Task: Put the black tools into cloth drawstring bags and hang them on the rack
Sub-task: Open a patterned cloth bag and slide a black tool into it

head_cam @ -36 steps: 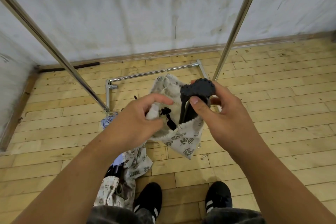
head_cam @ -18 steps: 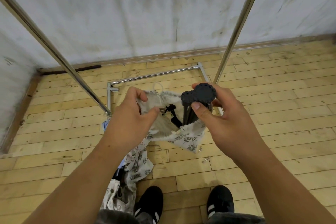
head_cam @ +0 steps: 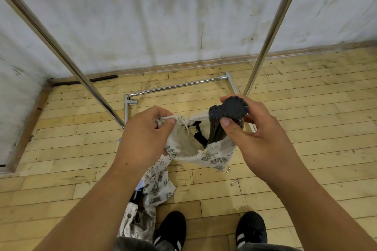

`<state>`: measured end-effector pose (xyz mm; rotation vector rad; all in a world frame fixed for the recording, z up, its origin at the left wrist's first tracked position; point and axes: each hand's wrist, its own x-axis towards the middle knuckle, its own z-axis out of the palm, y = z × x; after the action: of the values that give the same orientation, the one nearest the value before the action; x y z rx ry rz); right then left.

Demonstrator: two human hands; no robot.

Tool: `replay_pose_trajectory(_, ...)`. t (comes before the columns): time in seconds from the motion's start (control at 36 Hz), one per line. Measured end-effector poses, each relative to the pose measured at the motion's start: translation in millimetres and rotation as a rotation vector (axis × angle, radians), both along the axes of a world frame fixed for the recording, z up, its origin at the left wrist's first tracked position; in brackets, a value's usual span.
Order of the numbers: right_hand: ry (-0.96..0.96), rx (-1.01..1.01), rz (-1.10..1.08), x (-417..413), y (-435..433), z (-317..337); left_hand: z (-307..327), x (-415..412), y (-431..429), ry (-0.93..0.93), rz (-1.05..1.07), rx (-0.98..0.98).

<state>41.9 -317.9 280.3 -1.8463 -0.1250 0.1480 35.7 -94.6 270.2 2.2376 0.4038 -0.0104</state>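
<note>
Cloth bag [head_cam: 214,159] open, blk tool [head_cam: 228,109] half in

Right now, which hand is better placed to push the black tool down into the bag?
Right, probably. The right hand grips the black tool by its head, with the shaft already inside the cloth bag. The left hand pinches the bag's rim, holding it open.

1. Bright, soft, even light everywhere; the wall [head_cam: 163,16] reads pale grey.
2. Thin glare streaks run down the rack [head_cam: 271,32] poles.
3. Shadows are faint, just soft smudges on the floor [head_cam: 306,128] by the shoes [head_cam: 252,228].
4. Wide-angle bend here: poles splay outward, floorboards bow near the edges.
5. Centre is crisp, the leaf print on the cloth drawstring bag [head_cam: 212,158] clear; the far left edge smears into blur.
6. The black tool [head_cam: 228,109] reads dark, with little detail.
</note>
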Motion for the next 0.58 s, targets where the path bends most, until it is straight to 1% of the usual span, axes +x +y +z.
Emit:
replay_pose_trajectory(0.14, 0.007, 0.002, -0.013, 0.2, 0.4, -0.4, -0.9, -0.4, 0.6, -0.041, -0.008, -0.027)
replay_pose_trajectory(0.33, 0.017, -0.02, -0.029, 0.1, 2.0, 0.4, -11.1, 3.7, 9.0, -0.084, -0.046, 0.136)
replay_pose_trajectory(0.58, 0.018, -0.03, -0.051, -1.2, 2.7, 2.4, -6.8, 2.1, 3.7, -0.052, -0.086, -0.001)
